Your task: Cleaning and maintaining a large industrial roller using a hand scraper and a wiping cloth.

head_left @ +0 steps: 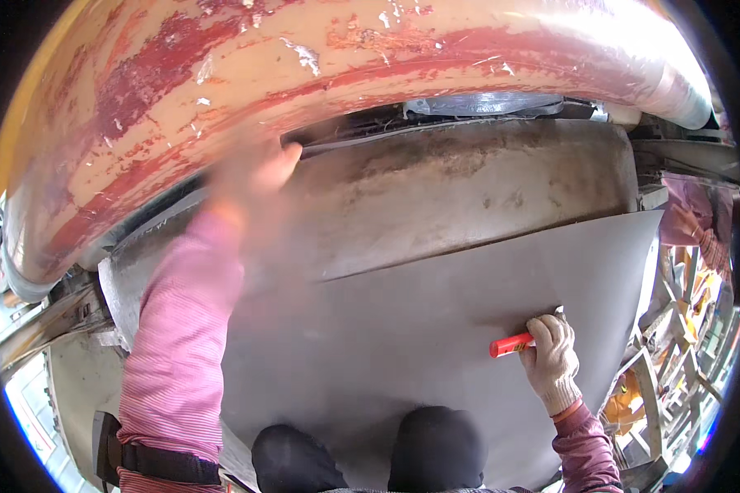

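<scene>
My right hand [552, 361], in a pale knit glove, is closed around a red-handled tool [511, 344]; a small pale tip pokes out beyond the fingers, and its kind is unclear. It rests over the right part of a smooth dark grey sheet [419, 320]. My left hand [265, 171] is reaching forward to the gap under a big roller [304, 66] with worn tan and red paint. Motion smears that hand, so its fingers cannot be made out. Between sheet and roller lies a stained, curved metal panel [469, 181].
Clear plastic [485, 103] shows in the gap behind the panel. Frame beams flank the roller, one [691, 156] at the right. Past the sheet's right edge are metal bars [649, 394] and clutter. My dark-clad knees [436, 448] are at the sheet's near edge.
</scene>
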A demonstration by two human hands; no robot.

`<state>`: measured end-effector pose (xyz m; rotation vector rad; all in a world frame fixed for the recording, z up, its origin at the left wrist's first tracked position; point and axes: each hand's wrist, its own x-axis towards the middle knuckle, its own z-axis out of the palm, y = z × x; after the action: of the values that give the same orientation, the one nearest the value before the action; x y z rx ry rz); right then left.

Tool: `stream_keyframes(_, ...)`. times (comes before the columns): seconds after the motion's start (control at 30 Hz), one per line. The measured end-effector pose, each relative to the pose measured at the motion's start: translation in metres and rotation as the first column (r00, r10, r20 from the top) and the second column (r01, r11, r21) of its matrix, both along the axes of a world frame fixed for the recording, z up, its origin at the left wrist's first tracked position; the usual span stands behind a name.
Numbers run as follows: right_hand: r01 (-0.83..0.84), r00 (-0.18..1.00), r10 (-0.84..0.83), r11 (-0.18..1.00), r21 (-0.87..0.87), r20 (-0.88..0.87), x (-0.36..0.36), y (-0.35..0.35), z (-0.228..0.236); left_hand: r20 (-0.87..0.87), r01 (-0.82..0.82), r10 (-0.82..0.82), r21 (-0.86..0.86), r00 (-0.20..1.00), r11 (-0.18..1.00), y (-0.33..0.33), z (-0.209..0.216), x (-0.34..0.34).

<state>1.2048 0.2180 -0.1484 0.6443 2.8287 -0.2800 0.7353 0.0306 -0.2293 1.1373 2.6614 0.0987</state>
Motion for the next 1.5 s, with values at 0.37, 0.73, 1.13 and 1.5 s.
stream_keyframes(0.37,0.05,0.993,-0.067,0.986,-0.161,-0.101,0.0,0.029,-0.011,0.575,-0.48,-0.237,0.801,0.783,0.358,0.142,-0.071,0.041)
stream_keyframes(0.73,0.145,0.866,-0.116,0.989,0.021,-0.486,-0.004,0.063,-0.043,0.007,0.221,-0.327,0.723,0.945,0.654,0.339,-0.032,0.116)
stream_keyframes(1.13,0.134,0.863,-0.167,0.986,-0.103,-0.476,0.007,0.081,-0.038,0.133,0.213,-0.249,0.233,0.959,0.949,0.369,-0.025,0.15)
stream_keyframes(1.5,0.083,0.832,-0.18,0.976,-0.202,-0.525,0.002,0.081,-0.039,0.023,0.403,-0.434,0.328,0.901,0.854,0.425,-0.029,0.179)
